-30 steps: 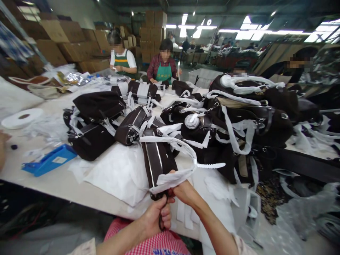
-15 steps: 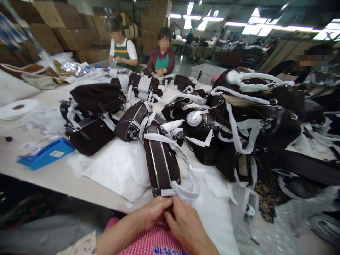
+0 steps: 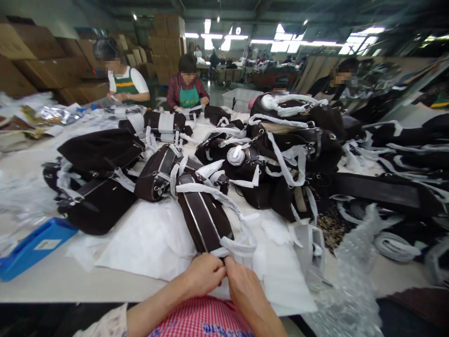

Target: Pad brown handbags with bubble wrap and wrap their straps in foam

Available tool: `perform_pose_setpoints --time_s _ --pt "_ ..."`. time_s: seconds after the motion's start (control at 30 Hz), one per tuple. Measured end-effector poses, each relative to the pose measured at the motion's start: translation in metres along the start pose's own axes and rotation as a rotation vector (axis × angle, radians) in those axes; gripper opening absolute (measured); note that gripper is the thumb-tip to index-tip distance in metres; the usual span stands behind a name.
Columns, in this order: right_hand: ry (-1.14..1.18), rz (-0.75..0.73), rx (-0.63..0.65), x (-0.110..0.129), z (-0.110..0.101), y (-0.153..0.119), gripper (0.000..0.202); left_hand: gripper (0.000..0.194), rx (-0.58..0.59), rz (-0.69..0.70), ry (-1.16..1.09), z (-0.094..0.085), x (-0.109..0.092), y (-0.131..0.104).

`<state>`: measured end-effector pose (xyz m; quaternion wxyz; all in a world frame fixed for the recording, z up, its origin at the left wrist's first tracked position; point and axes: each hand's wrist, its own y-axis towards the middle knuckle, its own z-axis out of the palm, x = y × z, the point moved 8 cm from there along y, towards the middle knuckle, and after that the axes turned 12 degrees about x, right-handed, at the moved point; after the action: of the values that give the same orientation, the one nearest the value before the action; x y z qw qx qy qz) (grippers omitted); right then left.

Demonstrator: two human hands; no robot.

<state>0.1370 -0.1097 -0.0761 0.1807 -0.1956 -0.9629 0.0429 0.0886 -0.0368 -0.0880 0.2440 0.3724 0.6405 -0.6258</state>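
Observation:
A dark brown bag [image 3: 205, 213] with two silvery lines lies at the table's near edge, its strap [image 3: 242, 217] wrapped in white material curving along its right side. Both hands meet at the bag's near end. My left hand [image 3: 206, 272] has its fingers curled closed there. Close against it, my right hand [image 3: 242, 281] is closed too, thumb side toward the left. What the fingertips pinch is small and dark and mostly hidden between them. White sheets [image 3: 147, 234] lie beside and beneath the bag.
More dark bags are piled at left [image 3: 101, 187] and right [image 3: 298, 121]. A blue tape dispenser [image 3: 35, 248] sits at the left, a grey dispenser [image 3: 310, 248] at the right near bubble wrap [image 3: 358, 281]. Two people in green aprons work across the table; another person is at the right.
The view has turned to the right, so the table's things appear further left. My hands remain together at the bag's near end, with the left hand's fingers curled in more.

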Motion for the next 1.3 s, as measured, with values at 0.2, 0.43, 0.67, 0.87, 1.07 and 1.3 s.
perform_pose_setpoints --time_s 0.2,0.43,0.67,0.87,1.07,1.3 --pt "0.076 0.008 0.150 -0.009 0.003 0.002 0.028 0.021 -0.248 0.382 0.846 -0.016 -0.037 -0.024" --pt "0.387 -0.020 0.271 -0.013 -0.023 0.001 0.027 0.042 -0.028 0.692 1.078 -0.022 -0.070 -0.018" --pt "0.362 0.008 0.366 -0.025 -0.013 -0.006 0.027 0.036 0.065 0.735 1.069 -0.019 -0.061 0.003" --pt "0.143 0.091 0.266 -0.042 0.022 -0.016 0.015 0.022 0.026 0.741 1.098 -0.004 -0.049 0.019" --pt "0.126 0.147 0.178 -0.042 0.029 -0.017 0.018 0.006 -0.080 0.724 1.141 0.002 -0.043 0.024" --pt "0.253 0.191 0.054 -0.040 0.046 -0.022 0.032 0.005 -0.093 0.751 1.117 0.002 -0.043 0.026"
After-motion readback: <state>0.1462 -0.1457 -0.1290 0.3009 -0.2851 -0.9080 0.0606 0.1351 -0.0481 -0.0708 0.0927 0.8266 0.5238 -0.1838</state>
